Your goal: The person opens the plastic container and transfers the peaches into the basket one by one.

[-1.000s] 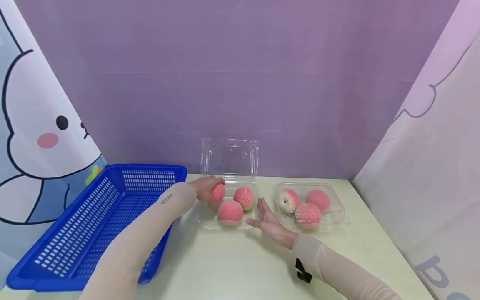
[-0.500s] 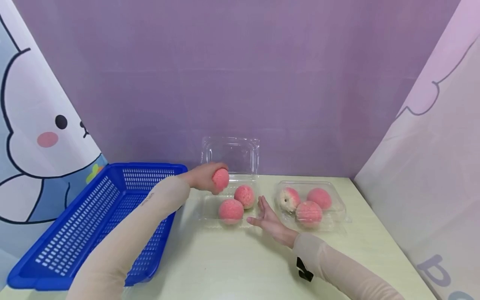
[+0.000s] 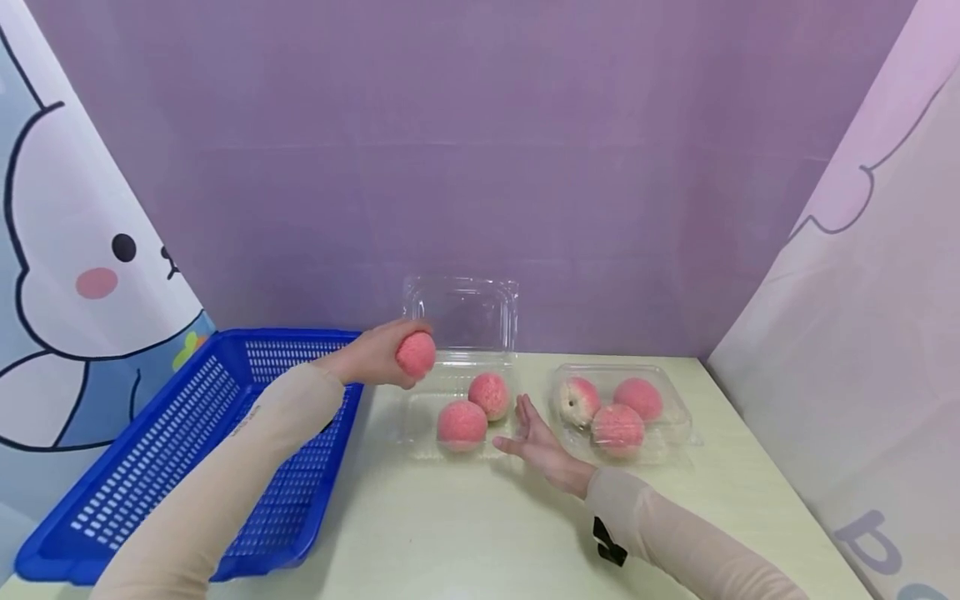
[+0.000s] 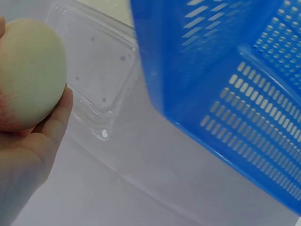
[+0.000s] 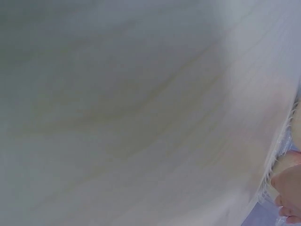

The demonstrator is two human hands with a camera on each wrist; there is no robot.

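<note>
By the open clamshell (image 3: 472, 321), a likely light peach (image 3: 416, 355) is aptly side-gripped by the left hand (image 3: 375, 354); right hand (image 3: 542, 447) outstretched, empty.

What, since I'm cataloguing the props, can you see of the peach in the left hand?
The peach is round, rough-looking and mottled pink in the head view; the left wrist view shows a pale side with a reddish blush. The left hand grips it in the air, right of the blue basket, seen against the clear lid.
</note>
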